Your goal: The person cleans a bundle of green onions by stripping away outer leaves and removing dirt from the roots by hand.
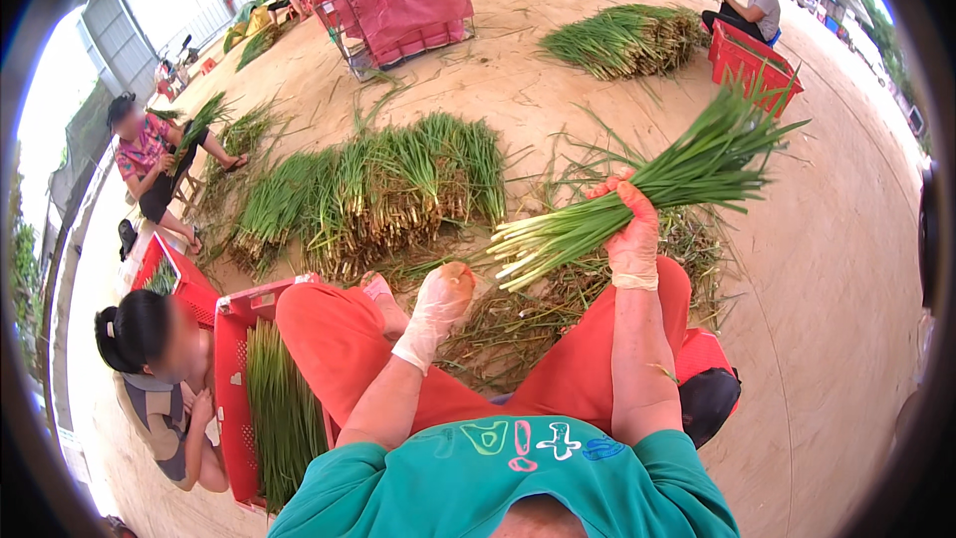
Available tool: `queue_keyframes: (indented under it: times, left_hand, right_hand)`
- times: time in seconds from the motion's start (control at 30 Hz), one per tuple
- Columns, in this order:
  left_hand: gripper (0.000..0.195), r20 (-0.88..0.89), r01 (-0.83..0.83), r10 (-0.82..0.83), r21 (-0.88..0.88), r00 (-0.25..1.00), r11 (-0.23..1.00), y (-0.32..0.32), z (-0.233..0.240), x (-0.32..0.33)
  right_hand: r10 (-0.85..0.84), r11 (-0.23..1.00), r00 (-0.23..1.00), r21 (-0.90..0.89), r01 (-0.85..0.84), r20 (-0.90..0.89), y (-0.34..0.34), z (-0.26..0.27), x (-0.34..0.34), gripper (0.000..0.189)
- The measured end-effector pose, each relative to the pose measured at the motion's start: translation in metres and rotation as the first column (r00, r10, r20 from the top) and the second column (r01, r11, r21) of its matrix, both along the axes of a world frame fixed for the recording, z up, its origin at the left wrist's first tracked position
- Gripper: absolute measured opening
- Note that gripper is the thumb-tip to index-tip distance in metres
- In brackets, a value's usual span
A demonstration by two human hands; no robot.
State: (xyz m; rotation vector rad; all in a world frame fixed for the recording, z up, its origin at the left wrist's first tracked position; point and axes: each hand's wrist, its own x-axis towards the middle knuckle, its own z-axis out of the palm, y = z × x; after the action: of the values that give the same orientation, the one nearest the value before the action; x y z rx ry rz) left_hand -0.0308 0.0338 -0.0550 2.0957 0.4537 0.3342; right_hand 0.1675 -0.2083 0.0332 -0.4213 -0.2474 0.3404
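Observation:
My right hand (633, 228), in a thin translucent glove, is closed around a bunch of long green-leaved stalks (672, 172), probably garlic chives. Their pale cut ends point left and down, the leaves up and right. My left hand (446, 301), gloved too, is curled above my left shin, apart from the bunch; whether its fingers pinch something small cannot be told. Beyond it lies a large heap of unsorted stalks (403, 194) with brown, soiled lower ends. Loose trimmed leaves and husks (515, 329) cover the ground between my knees.
At my left a red plastic crate (237, 388) holds upright green stalks, with a person crouched beside it. More people sit around further piles (627, 37). A red crate (754, 67) stands at upper right, a cart covered in pink cloth (407, 11) farther back.

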Motion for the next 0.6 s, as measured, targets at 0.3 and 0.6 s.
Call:
queue_keyframes:
  times: [0.3, 0.6]
  left_hand:
    - [0.022, 0.244, 0.06, 0.11, -0.598, 0.964, 0.8, -0.044, 0.027, 0.018]
    - [0.021, -0.058, -0.098, 0.081, -0.717, 0.995, 0.69, -0.057, 0.035, 0.018]
  right_hand:
    - [0.039, 0.998, 0.998, -0.046, -0.041, -0.05, 0.013, -0.013, -0.001, 0.031]
    - [0.035, 0.939, 0.992, -0.335, -0.074, -0.121, 0.016, -0.03, -0.003, 0.029]
